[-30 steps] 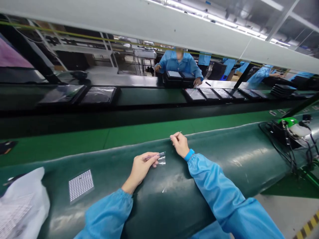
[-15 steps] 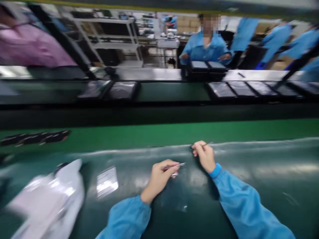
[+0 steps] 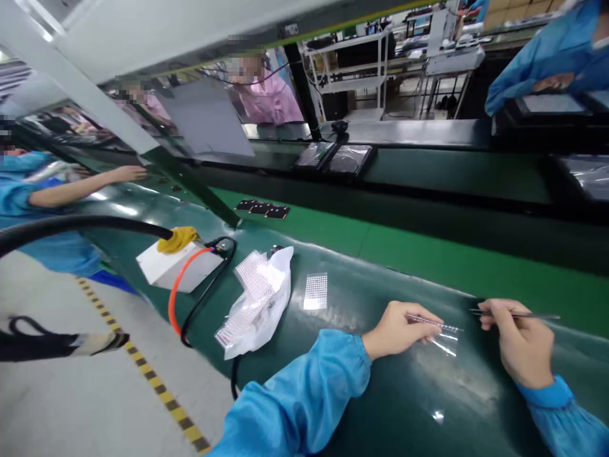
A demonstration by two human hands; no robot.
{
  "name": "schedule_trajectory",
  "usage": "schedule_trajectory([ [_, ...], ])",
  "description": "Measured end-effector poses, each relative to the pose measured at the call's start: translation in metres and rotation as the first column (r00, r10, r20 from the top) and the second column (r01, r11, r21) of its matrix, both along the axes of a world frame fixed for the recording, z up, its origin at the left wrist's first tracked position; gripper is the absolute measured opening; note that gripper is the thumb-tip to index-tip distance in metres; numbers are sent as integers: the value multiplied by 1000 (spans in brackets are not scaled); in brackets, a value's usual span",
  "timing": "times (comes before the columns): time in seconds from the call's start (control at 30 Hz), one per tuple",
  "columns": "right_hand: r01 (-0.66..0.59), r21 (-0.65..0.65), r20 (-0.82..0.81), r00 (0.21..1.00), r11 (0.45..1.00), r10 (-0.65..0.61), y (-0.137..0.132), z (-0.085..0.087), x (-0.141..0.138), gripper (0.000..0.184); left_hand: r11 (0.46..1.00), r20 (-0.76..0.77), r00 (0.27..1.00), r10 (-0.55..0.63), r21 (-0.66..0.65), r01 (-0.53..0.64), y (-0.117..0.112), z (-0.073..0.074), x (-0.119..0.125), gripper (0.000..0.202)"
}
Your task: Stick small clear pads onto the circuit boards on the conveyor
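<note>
My left hand (image 3: 404, 329) pinches a clear plastic sheet (image 3: 447, 341) by its upper edge, where a row of small light dots shows. My right hand (image 3: 518, 339) is closed around thin metal tweezers (image 3: 535, 315), their tip pointing left toward the sheet but apart from it. Left of my hands, a dotted sticker sheet (image 3: 316, 292) lies flat on the dark green mat (image 3: 380, 406). Farther left, a white plastic bag (image 3: 280, 304) lies with dotted sheets (image 3: 254, 285) on top.
A white box (image 3: 176, 266) with a yellow cloth (image 3: 177, 240), an orange hose (image 3: 178, 292) and black cables stands at the table's left. Black flat parts (image 3: 262, 208) lie on the green belt (image 3: 328, 238). A co-worker's arm (image 3: 90, 187) reaches in at left; trays (image 3: 349, 158) sit beyond.
The view has swung left, bringing in the box, hose, post and a co-worker. My right hand has turned, with its tweezers now pointing left; the left hand still holds the clear sheet.
</note>
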State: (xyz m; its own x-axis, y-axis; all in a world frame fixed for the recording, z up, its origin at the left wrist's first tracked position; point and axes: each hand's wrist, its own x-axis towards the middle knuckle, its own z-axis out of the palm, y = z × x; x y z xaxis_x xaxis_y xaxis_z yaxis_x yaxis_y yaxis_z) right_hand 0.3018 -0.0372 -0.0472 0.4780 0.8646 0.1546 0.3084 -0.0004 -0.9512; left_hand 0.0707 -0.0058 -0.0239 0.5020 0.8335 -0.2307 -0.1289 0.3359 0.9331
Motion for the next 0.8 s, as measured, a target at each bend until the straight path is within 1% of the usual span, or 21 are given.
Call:
schedule_trajectory([
  [0.17,-1,-17,11,1000,1000,2,-1,-1,3,38,1000,23,1000,-15,12,15,0,-4,0,38],
  [0.4,-8,-58,20,1000,998,10,-1,-4,7,37,1000,6,1000,-19,11,19,-1,-8,1,36],
  [0.67,-6,-51,21,1000,999,7,-1,0,3,38,1000,-26,1000,-17,13,17,-1,-2,0,38],
  [0.8,2,-50,21,1000,999,-1,0,-2,5,37,1000,-35,999,-12,24,13,-2,0,0,41],
])
